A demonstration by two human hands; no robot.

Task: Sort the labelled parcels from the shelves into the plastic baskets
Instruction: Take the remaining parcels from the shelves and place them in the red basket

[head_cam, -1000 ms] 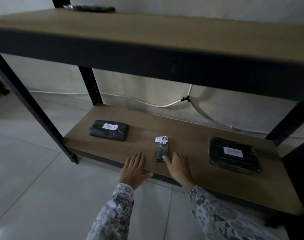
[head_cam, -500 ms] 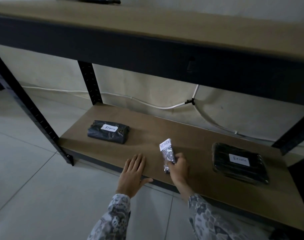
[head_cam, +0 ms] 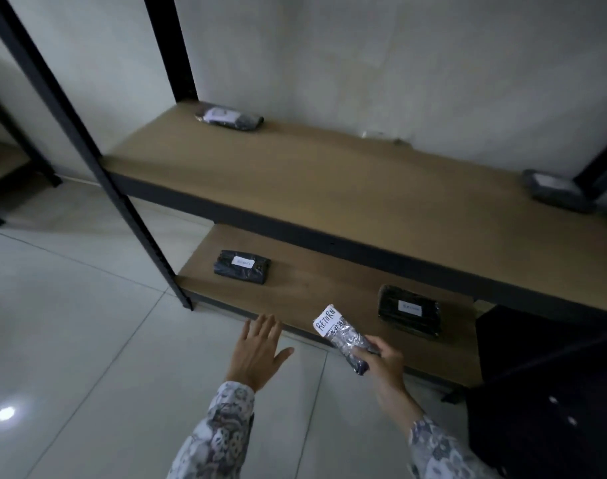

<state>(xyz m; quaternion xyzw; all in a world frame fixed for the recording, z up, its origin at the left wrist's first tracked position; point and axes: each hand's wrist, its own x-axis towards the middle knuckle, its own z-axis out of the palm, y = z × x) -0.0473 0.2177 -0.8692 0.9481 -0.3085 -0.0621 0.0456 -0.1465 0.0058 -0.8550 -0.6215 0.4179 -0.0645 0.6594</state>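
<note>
**Parcel marked "RETURN" lifted clear of bottom shelf**

A person's right hand (head_cam: 381, 354) holds a slim parcel (head_cam: 347, 337) above the near edge of the bottom shelf (head_cam: 305, 292), fingers wrapped round its lower end so the white label faces up and its handwritten "RETURN" can be read. That grip looks chosen for checking the label, which should decide the basket. The left hand (head_cam: 259, 350) hovers flat and empty, fingers spread wide, over the floor (head_cam: 70, 323) just off the shelf edge, probably for balance. Two dark parcels lie on the bottom shelf: the left parcel (head_cam: 241, 266) and the right parcel (head_cam: 410, 308), labels up but too small to read. The upper shelf (head_cam: 329, 181) carries a far parcel (head_cam: 230, 117) at its left and a corner parcel (head_cam: 554, 190) at far right. No basket is in view.
</note>
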